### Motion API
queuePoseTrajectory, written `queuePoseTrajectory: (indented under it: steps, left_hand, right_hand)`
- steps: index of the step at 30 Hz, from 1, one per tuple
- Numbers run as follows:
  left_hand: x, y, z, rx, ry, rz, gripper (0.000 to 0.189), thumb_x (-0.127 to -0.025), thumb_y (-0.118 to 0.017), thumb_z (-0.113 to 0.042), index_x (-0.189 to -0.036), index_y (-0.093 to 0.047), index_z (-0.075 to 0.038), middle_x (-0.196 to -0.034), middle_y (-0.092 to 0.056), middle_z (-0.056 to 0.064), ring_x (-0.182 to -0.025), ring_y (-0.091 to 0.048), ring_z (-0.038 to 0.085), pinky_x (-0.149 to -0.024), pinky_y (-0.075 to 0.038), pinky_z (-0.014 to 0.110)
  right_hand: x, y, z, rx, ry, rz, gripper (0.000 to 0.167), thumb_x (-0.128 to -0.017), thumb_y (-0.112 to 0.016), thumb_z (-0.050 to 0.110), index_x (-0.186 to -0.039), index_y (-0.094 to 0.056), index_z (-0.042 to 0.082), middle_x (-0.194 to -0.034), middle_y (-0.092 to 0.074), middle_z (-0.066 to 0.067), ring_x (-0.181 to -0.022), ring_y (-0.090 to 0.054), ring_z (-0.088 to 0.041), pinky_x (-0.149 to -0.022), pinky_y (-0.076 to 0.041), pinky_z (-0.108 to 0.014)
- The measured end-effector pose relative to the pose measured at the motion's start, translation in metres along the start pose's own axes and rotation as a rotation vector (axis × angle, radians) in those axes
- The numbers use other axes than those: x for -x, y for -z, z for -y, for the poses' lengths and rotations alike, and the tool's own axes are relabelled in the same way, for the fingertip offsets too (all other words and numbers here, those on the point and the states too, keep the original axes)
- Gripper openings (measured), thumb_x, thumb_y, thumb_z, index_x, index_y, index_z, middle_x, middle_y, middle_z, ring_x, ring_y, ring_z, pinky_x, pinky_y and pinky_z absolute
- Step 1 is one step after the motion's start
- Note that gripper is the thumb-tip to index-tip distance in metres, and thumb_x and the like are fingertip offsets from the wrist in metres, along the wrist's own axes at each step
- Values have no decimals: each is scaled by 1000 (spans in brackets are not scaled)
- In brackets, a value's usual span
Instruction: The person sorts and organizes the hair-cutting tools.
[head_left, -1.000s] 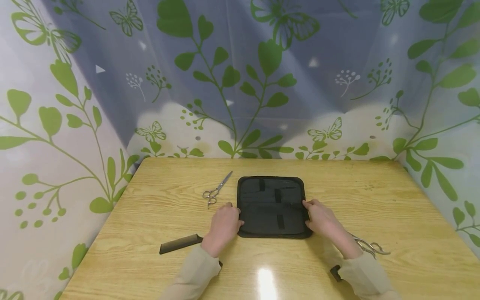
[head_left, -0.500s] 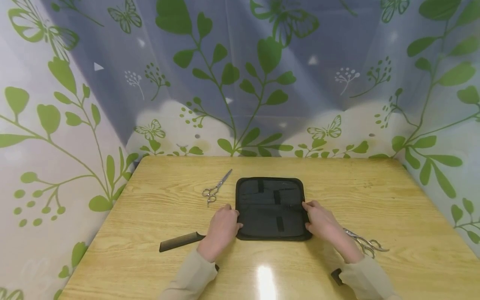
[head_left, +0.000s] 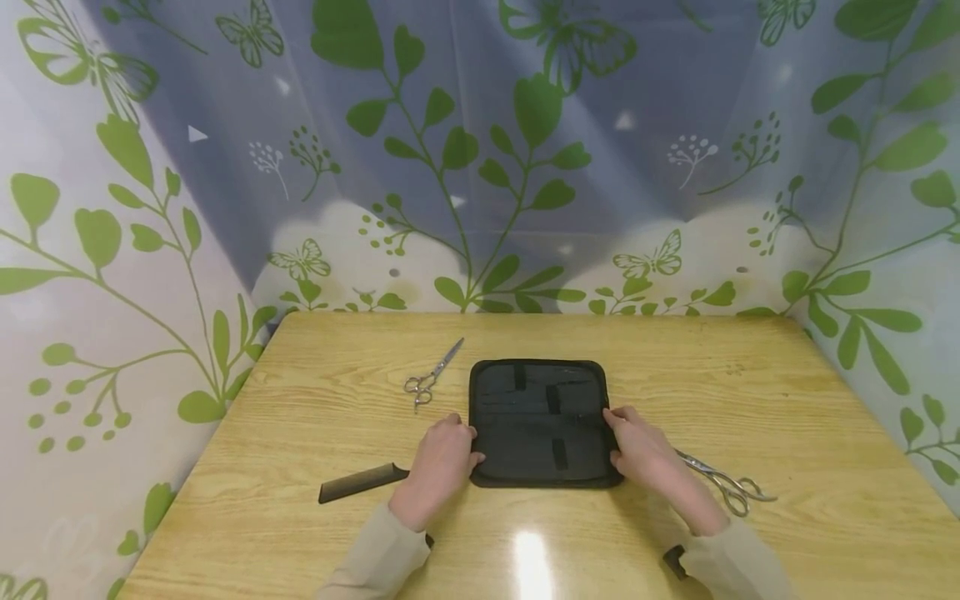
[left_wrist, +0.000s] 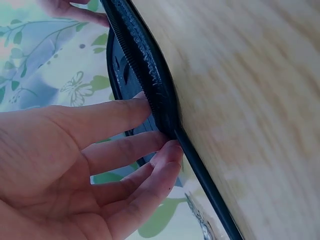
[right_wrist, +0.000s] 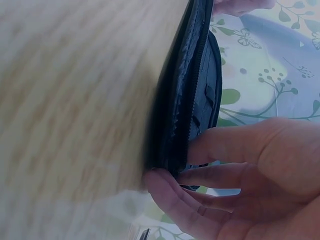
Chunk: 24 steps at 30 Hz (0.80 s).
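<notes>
A black zippered tool case (head_left: 540, 450) lies opened out flat at the middle of the table, its inside with elastic loops facing up. My left hand (head_left: 437, 467) grips its left edge, the thumb on the inner side and the other fingers curled at the outside. At the right edge, my right hand (head_left: 647, 454) pinches the case in the same manner. The zipper teeth show along the rim of the case (left_wrist: 132, 55) in the left wrist view. In the right wrist view, fingertips of the right hand (right_wrist: 250, 180) reach under the case (right_wrist: 185, 100).
Silver scissors (head_left: 426, 385) lie behind my left hand. A black comb (head_left: 360, 483) sits left of my left wrist, its tip by the hand. Another pair of scissors (head_left: 731, 487) lies beside my right forearm. A patterned curtain (head_left: 487, 167) hangs behind the wooden table (head_left: 750, 375).
Both hands have drawn the case slightly toward me along the table, keeping their grip on its edges. The scissors and comb stay where they were.
</notes>
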<state>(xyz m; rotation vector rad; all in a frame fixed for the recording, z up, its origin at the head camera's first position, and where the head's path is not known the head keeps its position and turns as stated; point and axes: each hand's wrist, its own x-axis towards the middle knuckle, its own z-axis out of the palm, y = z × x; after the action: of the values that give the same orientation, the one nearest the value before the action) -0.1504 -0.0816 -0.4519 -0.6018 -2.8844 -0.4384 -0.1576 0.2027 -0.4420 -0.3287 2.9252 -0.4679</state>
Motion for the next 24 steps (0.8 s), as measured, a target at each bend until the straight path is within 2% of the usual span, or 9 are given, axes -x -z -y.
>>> queuePoseTrajectory:
  steps: [9,14,24]
  left_hand:
    - [4,3,1,4,-29,-5,24,-77,-88,-14,-89,-76,4,-78,-62,11,-70,-61,25,-65,-55,37]
    - [5,5,0,-13,-36,23,27,-77,-88,-15,-93,-77,4,-85,-67,14,-75,-65,28,-70,-57,39]
    - [7,8,-1,-57,-24,75,26,-77,-89,-19,-89,-77,1,-81,-65,11,-74,-64,26,-69,-56,38]
  right_hand:
    - [6,-3,2,12,26,-32,61,-86,-67,-4,-142,-45,-17,-138,-48,-33,-64,-49,-19,-51,-36,-27]
    - [12,-4,3,-1,35,-44,60,-86,-65,-6,-142,-45,-18,-137,-48,-34,-58,-44,-16,-49,-33,-24]
    - [15,-5,6,20,52,-46,60,-85,-66,-7,-140,-45,-19,-135,-49,-34,-55,-41,-15,-48,-32,-23]
